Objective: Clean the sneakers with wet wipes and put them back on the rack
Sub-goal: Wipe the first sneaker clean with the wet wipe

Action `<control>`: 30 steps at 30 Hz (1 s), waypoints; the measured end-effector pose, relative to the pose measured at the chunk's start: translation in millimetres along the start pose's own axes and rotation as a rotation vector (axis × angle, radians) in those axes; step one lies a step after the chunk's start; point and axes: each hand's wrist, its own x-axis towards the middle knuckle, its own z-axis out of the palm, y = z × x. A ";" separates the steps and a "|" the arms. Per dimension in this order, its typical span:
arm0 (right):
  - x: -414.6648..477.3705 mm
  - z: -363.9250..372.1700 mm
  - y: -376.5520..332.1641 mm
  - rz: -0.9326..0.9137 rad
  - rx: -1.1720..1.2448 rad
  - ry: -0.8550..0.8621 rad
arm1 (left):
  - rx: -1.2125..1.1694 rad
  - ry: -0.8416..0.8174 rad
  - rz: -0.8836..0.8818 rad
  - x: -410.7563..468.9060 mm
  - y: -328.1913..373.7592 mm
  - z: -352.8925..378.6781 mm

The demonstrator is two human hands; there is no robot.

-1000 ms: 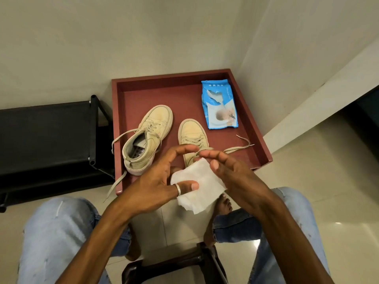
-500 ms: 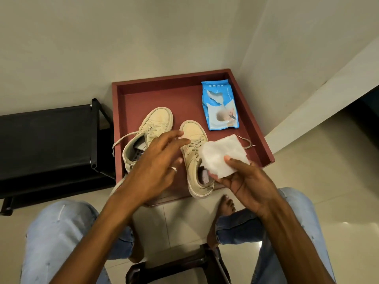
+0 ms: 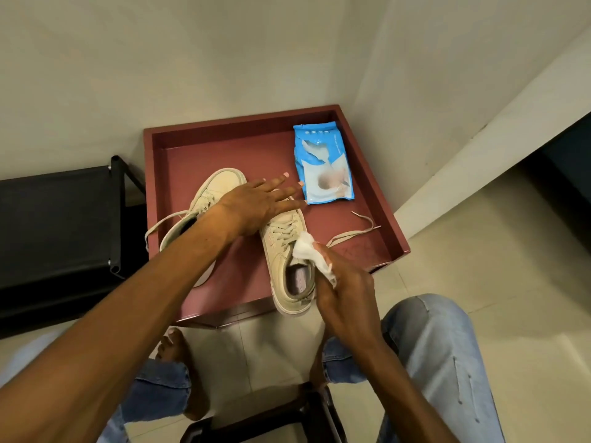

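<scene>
Two beige sneakers lie on a dark red tray (image 3: pixel 224 148). The right sneaker (image 3: pixel 284 270) points away from me, its heel hanging over the tray's near edge. The left sneaker (image 3: pixel 220 187) sits further left, half hidden by my left forearm. My left hand (image 3: pixel 259 203) stretches flat over the right sneaker's toe, fingers straight. My right hand (image 3: pixel 345 282) grips a crumpled white wet wipe (image 3: pixel 308 251) and presses it against the right sneaker's right side near the collar. A blue wet wipes pack (image 3: pixel 323 164) lies at the tray's back right.
A black shoe rack (image 3: pixel 54 225) stands to the left of the tray. Loose laces (image 3: pixel 355 231) trail across the tray's right side. My knees in light jeans and bare feet are below, above a dark stool (image 3: pixel 265 420). Walls close in behind and to the right.
My left hand has reached forward over the right sneaker's toe. My right hand has lowered the wipe from the air onto the sneaker's side, bunching it.
</scene>
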 end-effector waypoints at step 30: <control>124.5 -25.5 10.2 0.433 0.115 -0.238 | -0.849 0.157 -0.625 -134.7 92.2 -10.6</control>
